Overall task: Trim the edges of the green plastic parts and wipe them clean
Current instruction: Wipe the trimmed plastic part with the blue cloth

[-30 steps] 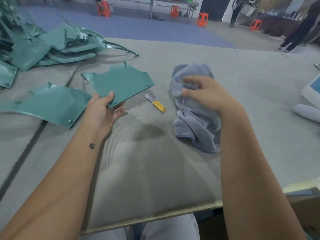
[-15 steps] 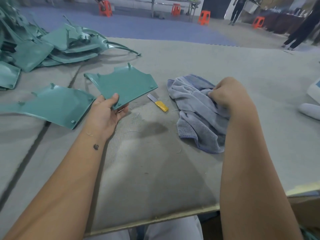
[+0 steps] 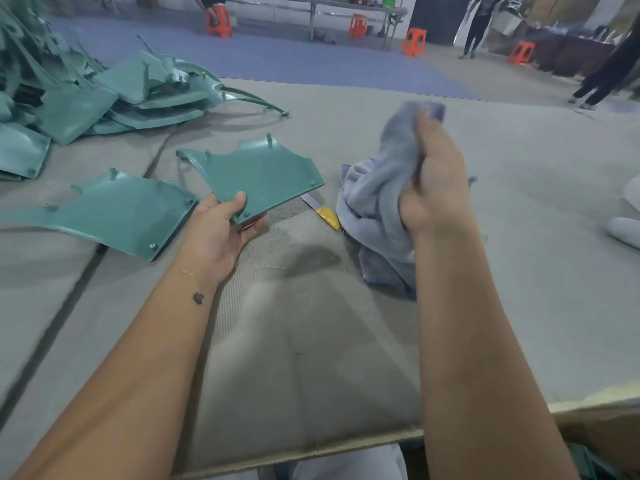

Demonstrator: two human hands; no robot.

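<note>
My left hand (image 3: 221, 230) grips the near corner of a green plastic part (image 3: 263, 174), thumb on top, holding it just above the grey mat. My right hand (image 3: 433, 178) grips a grey-blue cloth (image 3: 374, 202) and lifts its upper part off the mat while its lower folds trail on the surface. A yellow-handled knife (image 3: 323, 213) lies on the mat between the part and the cloth, partly hidden under both. A second green part (image 3: 110, 213) lies flat to the left of my left hand.
A heap of green plastic parts (image 3: 104, 91) fills the far left of the mat. The table's front edge (image 3: 311, 452) runs along the bottom. A white object (image 3: 623, 230) sits at the right edge. Orange stools and standing people are far behind.
My right hand has gathered the cloth and raised it off the mat. My left hand keeps holding the green part in about the same place.
</note>
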